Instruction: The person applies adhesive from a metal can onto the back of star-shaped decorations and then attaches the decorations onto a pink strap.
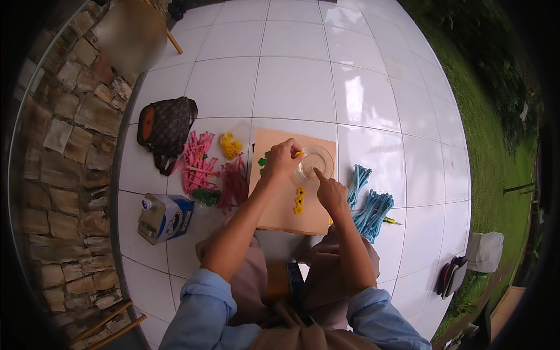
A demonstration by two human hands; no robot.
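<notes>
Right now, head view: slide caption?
Left hand holding yellow piece; right hand, finger extended, at clear dish on brown board.

A stone wall borders the white-tiled floor.

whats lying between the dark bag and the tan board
In the head view: pink strips nearest the bag, then a yellow pile and, lower down, dark red strips nearer the board.
</notes>
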